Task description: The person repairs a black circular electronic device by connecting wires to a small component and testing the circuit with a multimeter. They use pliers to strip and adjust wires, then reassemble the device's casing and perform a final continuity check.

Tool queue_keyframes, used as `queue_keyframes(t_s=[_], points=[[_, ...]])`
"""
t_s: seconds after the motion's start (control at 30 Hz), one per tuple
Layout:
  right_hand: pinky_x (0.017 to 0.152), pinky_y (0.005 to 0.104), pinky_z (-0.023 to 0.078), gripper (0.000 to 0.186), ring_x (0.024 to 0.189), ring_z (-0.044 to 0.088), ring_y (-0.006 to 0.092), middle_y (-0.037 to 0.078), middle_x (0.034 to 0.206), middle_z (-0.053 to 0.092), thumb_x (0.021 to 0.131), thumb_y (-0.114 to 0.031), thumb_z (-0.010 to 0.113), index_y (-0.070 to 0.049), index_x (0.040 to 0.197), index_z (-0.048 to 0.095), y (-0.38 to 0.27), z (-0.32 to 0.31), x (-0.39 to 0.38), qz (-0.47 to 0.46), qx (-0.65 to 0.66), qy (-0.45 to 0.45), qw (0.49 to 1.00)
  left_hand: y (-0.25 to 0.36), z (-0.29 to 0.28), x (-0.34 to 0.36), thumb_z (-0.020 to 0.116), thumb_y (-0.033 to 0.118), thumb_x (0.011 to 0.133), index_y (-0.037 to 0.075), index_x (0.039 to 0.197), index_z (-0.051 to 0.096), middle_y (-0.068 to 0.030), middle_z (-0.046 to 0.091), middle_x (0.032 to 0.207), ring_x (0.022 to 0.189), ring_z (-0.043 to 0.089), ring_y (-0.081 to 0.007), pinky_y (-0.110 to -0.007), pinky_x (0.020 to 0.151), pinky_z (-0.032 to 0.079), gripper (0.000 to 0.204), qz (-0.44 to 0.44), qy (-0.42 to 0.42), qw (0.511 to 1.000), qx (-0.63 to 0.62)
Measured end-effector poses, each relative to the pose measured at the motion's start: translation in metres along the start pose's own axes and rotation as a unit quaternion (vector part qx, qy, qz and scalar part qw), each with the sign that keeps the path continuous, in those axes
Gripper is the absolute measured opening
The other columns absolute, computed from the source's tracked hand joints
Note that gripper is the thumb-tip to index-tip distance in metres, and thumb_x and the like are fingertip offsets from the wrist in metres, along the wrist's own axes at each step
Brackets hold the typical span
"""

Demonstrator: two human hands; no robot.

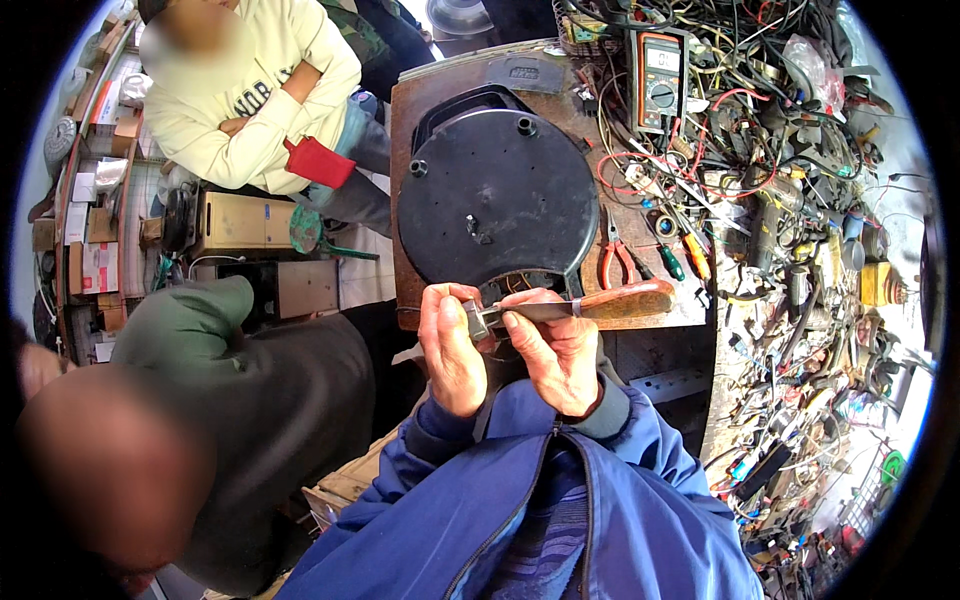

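Note:
My left hand (452,355) grips a small squarish grey metal piece (482,318) between fingers and thumb. My right hand (555,355) holds a knife with a brown wooden handle (628,297), its thumb on the blade, which meets the metal piece; the exact contact is hidden by fingers. Just beyond both hands, a round black appliance base (497,190) with short posts lies on the worn wooden bench (440,80), an opening with some wires at its near edge.
Red-handled pliers (615,262), screwdrivers (695,255), a multimeter (660,80) and heaped cables, tools and parts crowd the right side. A person in a cream sweatshirt (250,110) stands at upper left, arms crossed. Another person in dark clothes (250,420) is close at my left. Shelves (100,220) stand behind them.

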State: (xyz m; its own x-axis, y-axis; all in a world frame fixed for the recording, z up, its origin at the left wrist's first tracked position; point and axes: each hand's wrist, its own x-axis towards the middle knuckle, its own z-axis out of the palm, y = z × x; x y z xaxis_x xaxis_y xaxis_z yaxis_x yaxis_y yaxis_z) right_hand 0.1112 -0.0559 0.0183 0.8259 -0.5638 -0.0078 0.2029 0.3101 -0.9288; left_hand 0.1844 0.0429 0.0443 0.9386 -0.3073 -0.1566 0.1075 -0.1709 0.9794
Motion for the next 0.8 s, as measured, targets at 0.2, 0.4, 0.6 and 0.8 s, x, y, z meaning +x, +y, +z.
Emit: queue_keyframes(t_s=[0.2, 0.4, 0.6, 0.8], points=[[0.072, 0.0255, 0.053, 0.014, 0.082, 0.066, 0.0106, 0.006, 0.092, 0.070, 0.100, -0.007, 0.065, 0.002, 0.110, 0.069, 0.013, 0.010, -0.009, -0.006, 0.019, 0.116, 0.993, 0.006, 0.017, -0.002, 0.038, 0.040, 0.108, 0.009, 0.104, 0.053, -0.0022, 0.056, 0.089, 0.063, 0.050, -0.0089, -0.025, 0.053, 0.041, 0.035, -0.040, 0.072, 0.993, -0.088], [0.070, 0.0256, 0.053, 0.013, 0.080, 0.065, 0.0103, 0.006, 0.091, 0.070, 0.100, -0.005, 0.065, 0.002, 0.110, 0.067, 0.002, 0.010, -0.007, -0.002, 0.015, 0.065, 0.998, -0.001, 0.003, -0.002, 0.039, 0.038, 0.108, 0.009, 0.105, 0.052, -0.0027, 0.057, 0.091, 0.064, 0.052, -0.0091, -0.023, 0.054, 0.042, 0.032, -0.016, 0.034, 0.998, -0.049], [0.072, 0.0272, 0.054, 0.013, 0.081, 0.066, 0.0113, 0.007, 0.096, 0.069, 0.100, -0.005, 0.064, 0.003, 0.111, 0.066, 0.004, 0.016, -0.013, -0.013, -0.008, 0.104, 0.994, 0.002, 0.012, -0.006, 0.039, 0.038, 0.108, 0.009, 0.106, 0.052, -0.0031, 0.057, 0.092, 0.064, 0.051, -0.0092, -0.024, 0.054, 0.042, 0.032, -0.011, 0.064, 0.997, -0.051], [0.079, 0.0253, 0.049, 0.011, 0.089, 0.060, 0.0104, 0.007, 0.104, 0.068, 0.100, -0.004, 0.064, 0.002, 0.109, 0.068, 0.002, 0.002, -0.005, 0.000, 0.010, -0.015, 1.000, -0.006, -0.005, -0.002, 0.038, 0.042, 0.107, 0.009, 0.104, 0.052, -0.0033, 0.056, 0.089, 0.064, 0.049, -0.0086, -0.024, 0.054, 0.040, 0.036, 0.021, 0.015, 1.000, 0.013]])
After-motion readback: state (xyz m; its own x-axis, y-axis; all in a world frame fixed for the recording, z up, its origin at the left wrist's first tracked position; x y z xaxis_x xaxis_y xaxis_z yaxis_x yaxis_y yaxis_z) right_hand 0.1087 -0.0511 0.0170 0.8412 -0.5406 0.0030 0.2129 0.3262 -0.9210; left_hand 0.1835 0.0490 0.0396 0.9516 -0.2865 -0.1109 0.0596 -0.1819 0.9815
